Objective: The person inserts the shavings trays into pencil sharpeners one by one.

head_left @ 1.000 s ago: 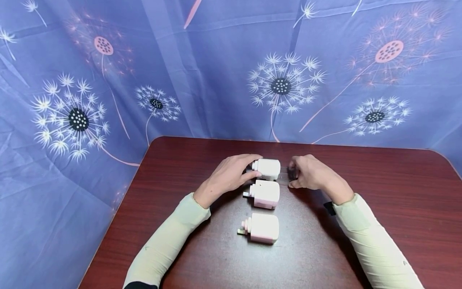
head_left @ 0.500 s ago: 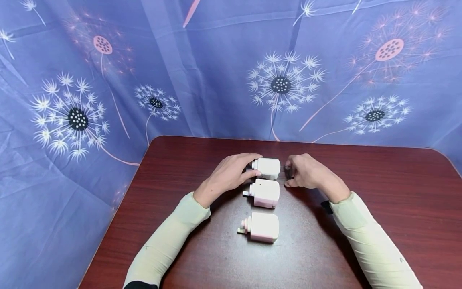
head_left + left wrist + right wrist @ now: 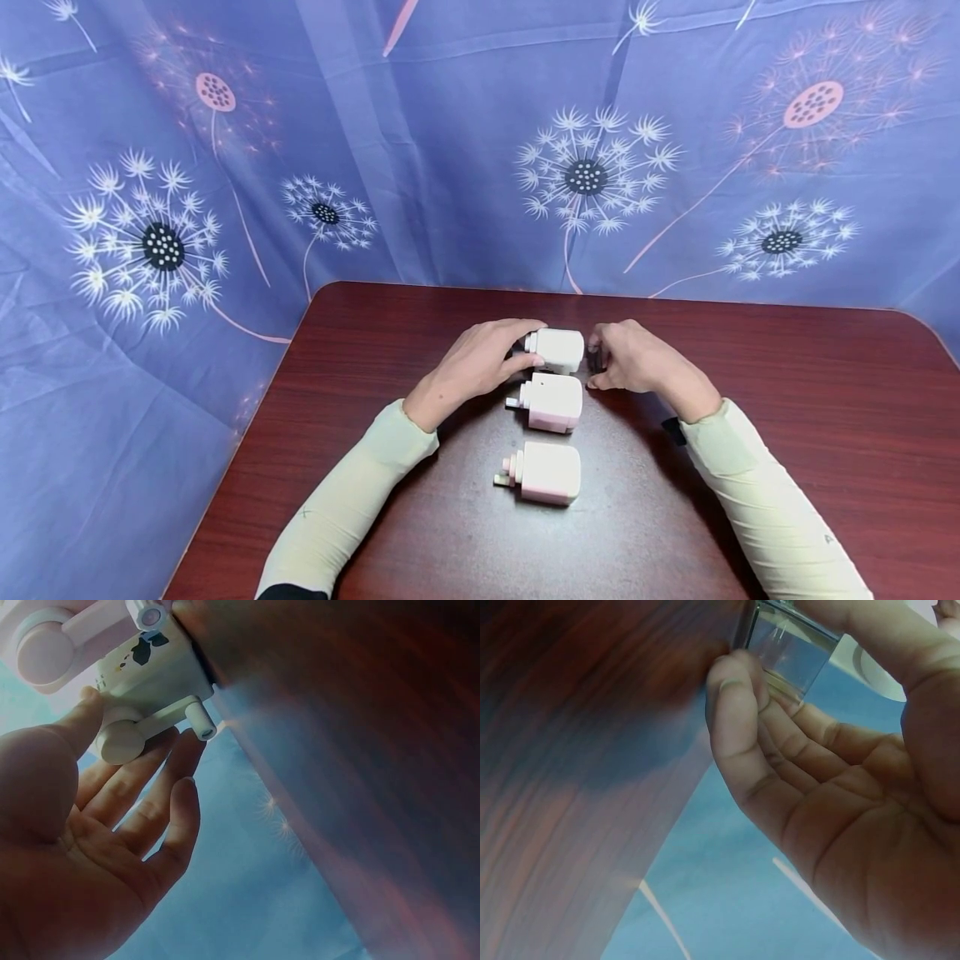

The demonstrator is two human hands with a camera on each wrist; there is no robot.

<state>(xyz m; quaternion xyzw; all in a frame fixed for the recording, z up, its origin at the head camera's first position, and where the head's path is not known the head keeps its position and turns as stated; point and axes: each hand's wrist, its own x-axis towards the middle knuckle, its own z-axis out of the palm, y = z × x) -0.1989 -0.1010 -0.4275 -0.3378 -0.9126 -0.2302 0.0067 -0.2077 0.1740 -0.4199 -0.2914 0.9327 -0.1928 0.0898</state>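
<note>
In the head view, my left hand (image 3: 476, 362) holds a white hand-crank pencil sharpener (image 3: 558, 348), thumb on the near side and fingers on the far side. The left wrist view shows its crank (image 3: 171, 716) and dark printed marks on the casing. My right hand (image 3: 637, 358) pinches a clear plastic drawer (image 3: 795, 652) between thumb and fingers, close against the sharpener's right end. Just in front of the white one lies a pale pink sharpener (image 3: 555, 404), its crank to the left. A second pink sharpener (image 3: 551, 473) stands nearer to me, turned the same way.
The dark red-brown wooden table (image 3: 825, 417) spreads out on both sides of the sharpeners. A blue cloth (image 3: 450, 167) with dandelion prints hangs behind the table's back edge and along its left side.
My right hand has moved left with the clear drawer, narrowing the gap to the white pencil sharpener. My left hand and the two pink sharpeners stay in place.
</note>
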